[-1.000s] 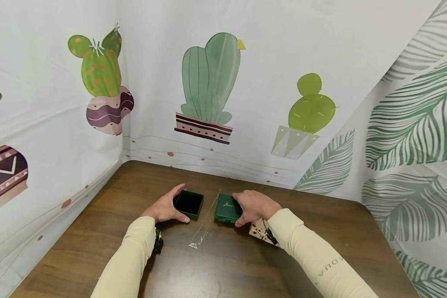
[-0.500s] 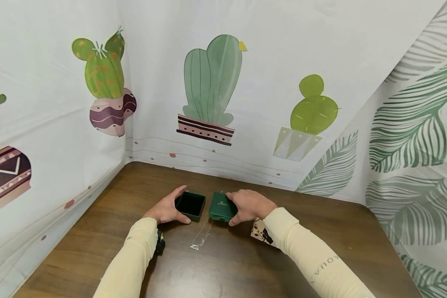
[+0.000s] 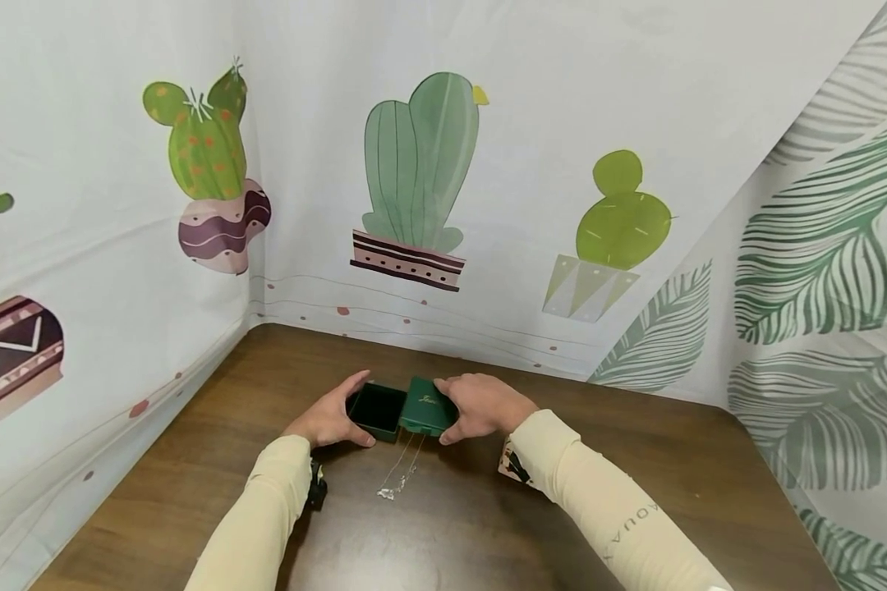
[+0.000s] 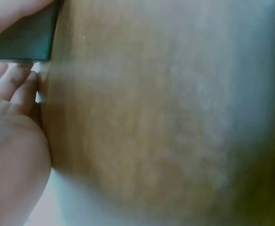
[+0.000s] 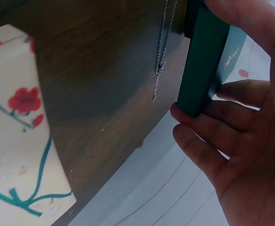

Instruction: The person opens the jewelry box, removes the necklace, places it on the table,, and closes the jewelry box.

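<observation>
My left hand point(image 3: 331, 417) grips a dark green jewelry box base point(image 3: 379, 433), thumb at the near side and fingers at the far side. The base stands with its dark inside facing up; part of it shows in the left wrist view as a green corner point(image 4: 27, 40). My right hand point(image 3: 488, 405) holds the green box lid point(image 3: 420, 404), gold script on top, its left edge at the base's right side. In the right wrist view the lid point(image 5: 205, 61) sits between thumb and fingers. A thin silver necklace point(image 3: 388, 492) lies on the table, its upper part hidden by the lid.
A cream item with red flowers point(image 5: 15, 146) lies under my right forearm, partly covered by the sleeve in the head view. The brown table point(image 3: 429, 533) meets a white cloth point(image 3: 303, 205) printed with cacti at the back and left.
My right hand has carried the lid left, over the necklace chain, up to the box base. The left hand and base have stayed nearly in place.
</observation>
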Demonstrator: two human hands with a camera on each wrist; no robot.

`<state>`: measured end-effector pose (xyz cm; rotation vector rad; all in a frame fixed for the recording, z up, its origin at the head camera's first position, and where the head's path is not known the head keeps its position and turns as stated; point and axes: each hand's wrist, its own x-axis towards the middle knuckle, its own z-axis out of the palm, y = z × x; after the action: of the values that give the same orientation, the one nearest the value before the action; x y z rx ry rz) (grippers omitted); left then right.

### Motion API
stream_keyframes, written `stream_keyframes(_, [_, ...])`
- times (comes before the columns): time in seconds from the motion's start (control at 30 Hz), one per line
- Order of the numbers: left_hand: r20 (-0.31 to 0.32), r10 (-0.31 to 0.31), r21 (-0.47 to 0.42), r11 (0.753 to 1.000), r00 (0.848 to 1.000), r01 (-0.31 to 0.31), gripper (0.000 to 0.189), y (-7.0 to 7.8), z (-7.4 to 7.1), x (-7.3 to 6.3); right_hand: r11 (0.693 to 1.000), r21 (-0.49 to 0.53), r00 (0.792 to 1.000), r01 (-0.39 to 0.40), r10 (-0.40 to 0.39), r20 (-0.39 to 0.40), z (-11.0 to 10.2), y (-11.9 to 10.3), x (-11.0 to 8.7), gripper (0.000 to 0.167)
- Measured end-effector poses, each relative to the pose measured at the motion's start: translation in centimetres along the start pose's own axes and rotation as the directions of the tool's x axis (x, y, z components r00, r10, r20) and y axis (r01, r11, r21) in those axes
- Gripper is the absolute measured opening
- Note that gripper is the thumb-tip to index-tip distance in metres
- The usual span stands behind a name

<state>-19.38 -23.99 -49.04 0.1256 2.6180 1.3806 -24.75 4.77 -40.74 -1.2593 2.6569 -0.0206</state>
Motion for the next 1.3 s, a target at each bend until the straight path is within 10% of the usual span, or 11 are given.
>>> stream_keyframes(1.3, [-0.012,0.005,-0.032,0.999,1.000,-0.005,0.124,-0.5,0.1,0.6,0.998,-0.048,0.999,0.041,-0.041,0.011,1.2,-3.8,4.7,0.088])
